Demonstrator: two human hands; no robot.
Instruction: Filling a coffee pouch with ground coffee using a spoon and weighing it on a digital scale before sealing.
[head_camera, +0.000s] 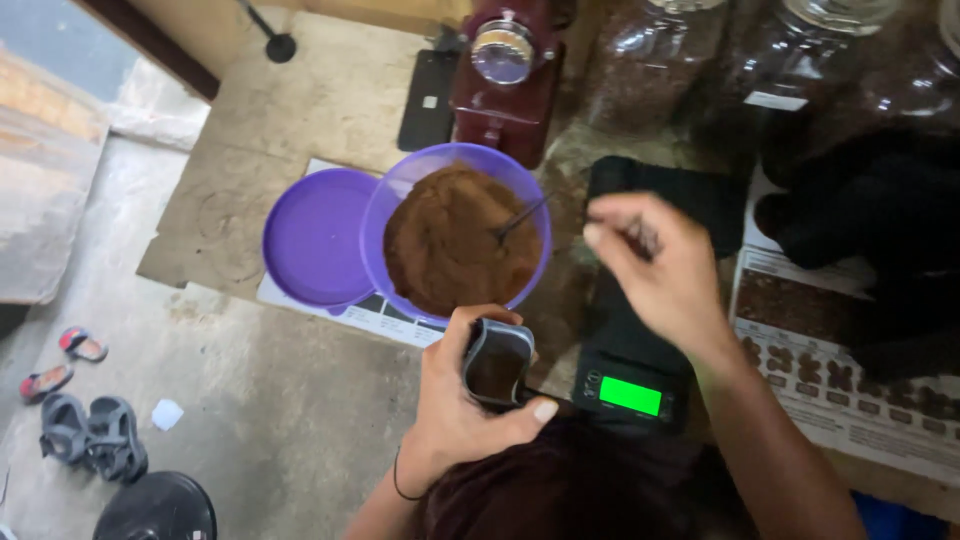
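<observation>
My left hand (462, 400) grips a small dark open pouch (497, 361), held upright just in front of a purple bowl (395, 190) full of brown ground powder (455, 240). A spoon (520, 218) stands stuck in the powder with its handle leaning right. My right hand (655, 265) hovers to the right of the bowl, over a black digital scale (630, 395) with a lit green display. Its fingers are pinched together near the spoon handle's end; whether they hold anything is unclear.
A purple lid (318, 238) lies left of the bowl. A dark red grinder (505, 75) stands behind it, with large clear jars (650, 70) of brown beans at the back right. Printed sheets (830, 370) cover the counter's right. Sandals (85, 425) lie on the floor below left.
</observation>
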